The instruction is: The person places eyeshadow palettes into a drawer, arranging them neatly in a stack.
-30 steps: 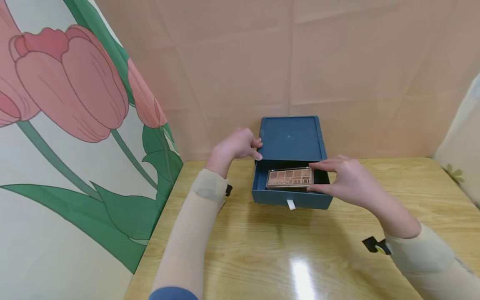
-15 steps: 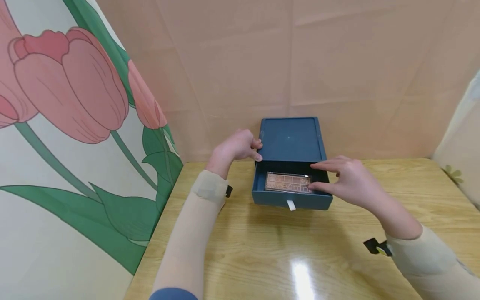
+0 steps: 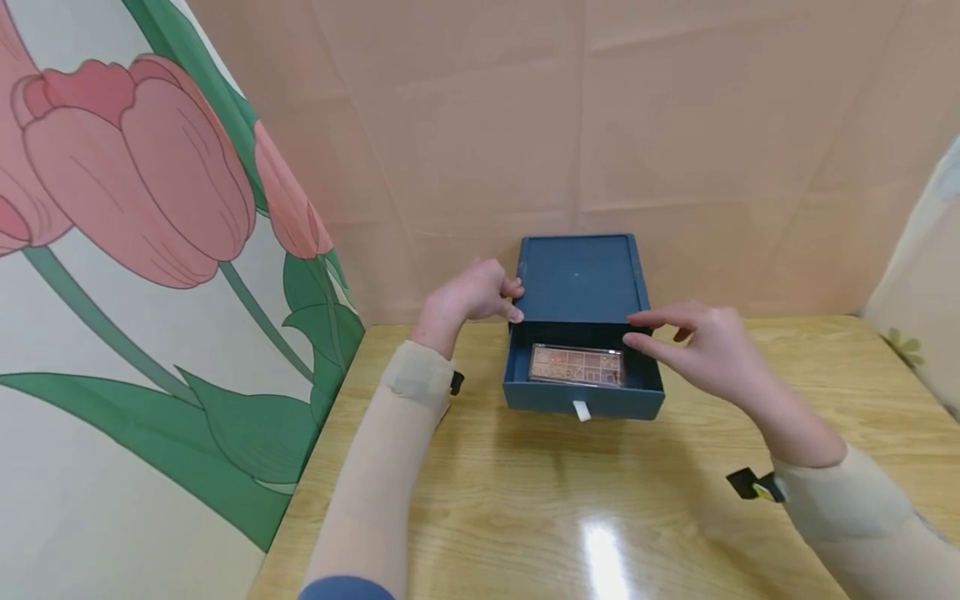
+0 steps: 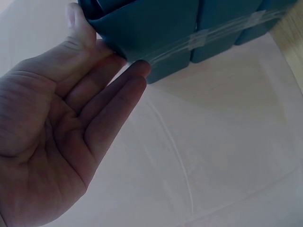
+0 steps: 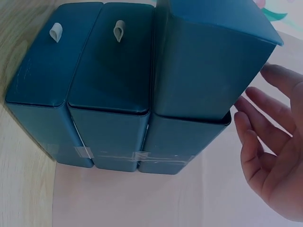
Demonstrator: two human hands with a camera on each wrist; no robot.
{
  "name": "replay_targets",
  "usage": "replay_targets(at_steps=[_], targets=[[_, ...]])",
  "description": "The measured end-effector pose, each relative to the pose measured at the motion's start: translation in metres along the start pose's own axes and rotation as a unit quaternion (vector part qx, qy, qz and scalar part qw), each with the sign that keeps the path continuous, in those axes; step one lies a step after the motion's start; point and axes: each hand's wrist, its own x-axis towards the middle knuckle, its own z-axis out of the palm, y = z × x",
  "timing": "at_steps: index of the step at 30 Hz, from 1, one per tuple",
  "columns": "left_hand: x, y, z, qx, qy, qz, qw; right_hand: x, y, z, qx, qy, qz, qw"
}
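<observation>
Palette (image 3: 577, 366) inside the blue drawer (image 3: 540, 397), between both hands (image 3: 472, 292) (image 3: 712, 350).

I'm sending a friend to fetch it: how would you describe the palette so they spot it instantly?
On the wooden table stands a dark blue box. Its top drawer, with a white tab, is partly open. Inside lies the palette, a flat rectangle set apart from the plain blue around it by its clear cover and grid of pinkish-brown squares.
</observation>
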Motion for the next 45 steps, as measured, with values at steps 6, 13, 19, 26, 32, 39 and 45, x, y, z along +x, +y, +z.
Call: replay_targets(at_steps=[6, 13, 19, 26, 32, 39, 45], targets=[[-0.001, -0.003, -0.001, -0.011, 0.001, -0.002, 0.9999, 0.012, 0.011, 0.002, 0.050, 0.034, 0.059, 0.9964], [0.000, -0.015, 0.002, -0.040, 0.006, 0.025, 0.9988, 0.026, 0.034, 0.002, 0.057, -0.009, 0.136, 0.9890], [0.002, -0.032, 0.010, -0.081, 0.021, 0.065, 0.9943, 0.034, 0.047, -0.008, 0.118, -0.183, 0.205, 0.9544], [-0.004, -0.057, 0.031, -0.113, 0.068, 0.128, 0.9829, 0.042, 0.047, -0.012, 0.110, -0.230, 0.233, 0.9385], [-0.016, -0.072, 0.054, -0.116, 0.135, 0.203, 0.9627, 0.046, 0.043, -0.011, 0.068, -0.242, 0.219, 0.9429], [-0.029, -0.081, 0.066, -0.152, 0.168, 0.227, 0.9473, 0.053, 0.041, -0.012, 0.048, -0.252, 0.185, 0.9486], [-0.053, -0.103, 0.073, -0.203, 0.178, 0.200, 0.9419, 0.053, 0.040, -0.017, 0.020, -0.259, 0.164, 0.9517]])
